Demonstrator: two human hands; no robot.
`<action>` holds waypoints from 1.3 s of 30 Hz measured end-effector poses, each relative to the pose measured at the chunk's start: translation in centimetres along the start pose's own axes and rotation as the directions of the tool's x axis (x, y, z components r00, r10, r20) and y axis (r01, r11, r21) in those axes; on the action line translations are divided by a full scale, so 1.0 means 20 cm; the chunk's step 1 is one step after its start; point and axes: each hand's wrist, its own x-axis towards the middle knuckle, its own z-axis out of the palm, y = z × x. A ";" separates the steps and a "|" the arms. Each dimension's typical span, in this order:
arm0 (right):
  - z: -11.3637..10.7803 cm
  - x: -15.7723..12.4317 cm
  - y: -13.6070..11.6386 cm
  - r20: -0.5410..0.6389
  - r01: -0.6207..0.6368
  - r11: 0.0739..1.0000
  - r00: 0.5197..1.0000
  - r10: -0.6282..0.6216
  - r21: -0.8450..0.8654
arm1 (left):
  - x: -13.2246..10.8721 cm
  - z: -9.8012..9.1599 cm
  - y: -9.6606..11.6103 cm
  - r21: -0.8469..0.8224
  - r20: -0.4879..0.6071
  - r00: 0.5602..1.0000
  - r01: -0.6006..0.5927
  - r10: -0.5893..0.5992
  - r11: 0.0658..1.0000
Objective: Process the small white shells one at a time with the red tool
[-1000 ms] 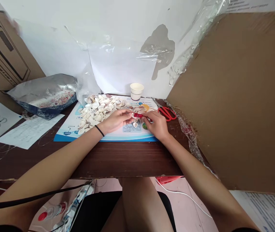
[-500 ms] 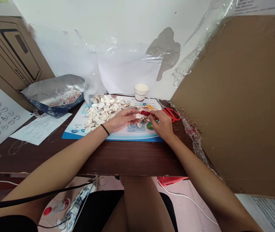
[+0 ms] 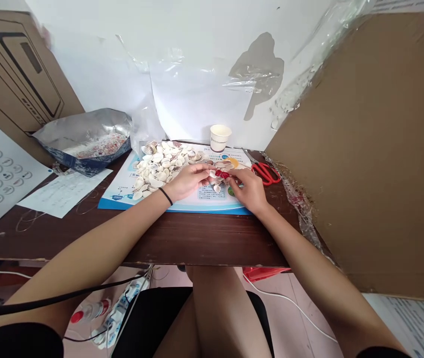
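A white seashell (image 3: 212,174) is pinched between the thumb and fingers of my left hand (image 3: 188,183). Against it lies a small deep-red bundle (image 3: 221,173), which looks like thread or ribbon. My right hand (image 3: 247,186) closes its fingertips on the right end of that red bundle. Fine strands hang near the right fingertips, too thin to make out well. A heap of white shells (image 3: 163,164) spreads over a printed poster sheet (image 3: 145,205) left of the hands. One loose small shell (image 3: 217,188) rests on the sheet just below the fingers.
Behind the hands stands a paper cup (image 3: 220,138). Red-handled scissors (image 3: 266,173) lie to their right, beside a large cardboard panel (image 3: 365,149). At left are an opened bag of small beads (image 3: 96,144) and a paper slip (image 3: 64,194). The brown table (image 3: 204,238) ends towards my lap.
The view has shifted slightly, so the whole table sits a little higher. Both hands keep nearly the same place, with the left fingertips closer together at the shell.
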 end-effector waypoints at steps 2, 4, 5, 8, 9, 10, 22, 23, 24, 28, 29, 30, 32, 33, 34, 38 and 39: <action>0.00 0.00 0.00 0.010 0.002 1.000 1.000 -0.002 -0.002 | 0.01 0.01 0.01 -0.058 -0.083 0.995 -0.052 0.047 0.997; 0.00 0.00 0.00 -0.002 0.006 1.000 1.000 -0.006 0.009 | 0.01 0.01 0.02 -0.116 -0.140 0.989 -0.061 0.045 0.991; -0.01 0.00 0.00 -0.017 0.008 1.000 1.000 -0.007 0.017 | 0.01 0.01 0.02 -0.136 -0.144 0.989 -0.046 0.026 0.990; -0.02 0.00 -0.01 -0.070 0.023 0.999 0.997 -0.021 0.038 | 0.00 0.02 0.04 -0.162 -0.104 0.994 0.002 -0.019 0.987; -0.02 0.00 -0.02 -0.080 0.031 0.999 0.996 -0.028 0.041 | -0.01 0.02 0.04 -0.159 -0.087 0.996 0.013 -0.027 0.987; -0.02 0.00 -0.02 -0.086 0.037 0.998 0.996 -0.033 0.044 | -0.01 0.03 0.04 -0.150 -0.069 0.997 0.022 -0.033 0.988; -0.02 0.00 -0.03 -0.084 0.012 1.000 0.996 -0.010 0.025 | -0.03 0.00 0.00 0.011 0.137 0.991 -0.007 0.006 1.000; -0.02 0.00 -0.02 -0.084 -0.007 1.000 0.996 0.008 0.018 | -0.03 0.00 0.00 0.014 0.145 0.989 -0.004 0.002 1.000; -0.01 0.00 -0.02 -0.084 -0.022 1.000 0.996 0.023 0.013 | -0.03 0.00 0.00 0.016 0.152 0.988 -0.001 -0.001 1.000; -0.02 0.00 -0.03 -0.108 -0.006 0.999 0.994 0.009 0.032 | -0.04 0.01 0.02 0.024 0.154 0.988 0.014 -0.018 1.000; -0.02 0.00 -0.04 -0.116 0.013 0.999 0.993 -0.007 0.043 | -0.04 0.02 0.03 0.028 0.143 0.989 0.020 -0.024 0.999; -0.02 0.00 -0.04 -0.117 0.027 0.998 0.993 -0.021 0.053 | -0.04 0.02 0.03 0.031 0.128 0.991 0.025 -0.029 0.999; -0.02 0.00 -0.06 -0.088 0.036 0.997 0.996 -0.031 0.062 | -0.05 0.03 0.04 0.032 0.099 0.995 0.028 -0.031 0.999; -0.02 0.00 -0.06 -0.063 0.031 0.998 0.998 -0.027 0.062 | -0.05 0.04 0.04 0.027 0.088 0.996 0.021 -0.023 0.999; -0.02 0.00 -0.07 -0.040 0.022 0.998 0.999 -0.020 0.062 | -0.05 0.04 0.04 0.021 0.080 0.997 0.012 -0.014 1.000; -0.01 -0.01 -0.06 -0.025 0.011 0.997 1.000 -0.009 0.070 | -0.04 0.04 0.02 -0.027 0.083 0.996 -0.015 0.017 1.000; -0.01 -0.01 -0.06 -0.036 0.013 0.998 0.999 -0.010 0.069 | -0.04 0.04 0.01 -0.052 0.083 0.996 -0.018 0.023 0.998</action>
